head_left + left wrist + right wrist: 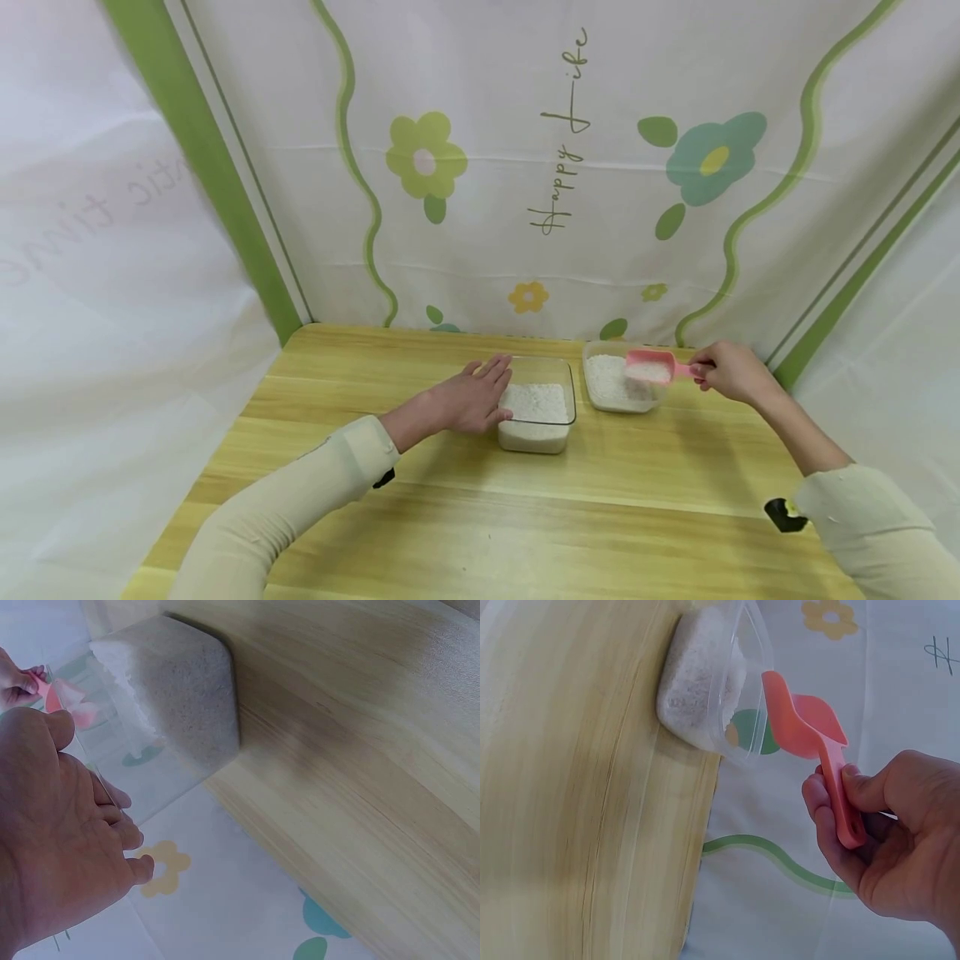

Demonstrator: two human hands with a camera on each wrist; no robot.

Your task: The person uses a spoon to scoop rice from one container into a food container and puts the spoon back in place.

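Observation:
My right hand (737, 372) grips the handle of a pink scoop (795, 724), thumb on one side and fingers curled round the other. White powder lies in the scoop's bowl, which hangs over the right part of a clear plastic container (621, 407) of white powder. To its left stands a clear glass container (573, 400), over half filled with white powder (536, 402). Against its left rim rests my left hand (472, 400), fingers extended and thumb at the near corner. In the left wrist view the left palm (67, 825) faces the glass, fingertips at the rim.
Both containers stand toward the back of a light wooden table (480, 533). Behind the table hangs a white curtain (480, 250) printed with flowers and lettering. White fabric panels with green strips enclose the left and right sides.

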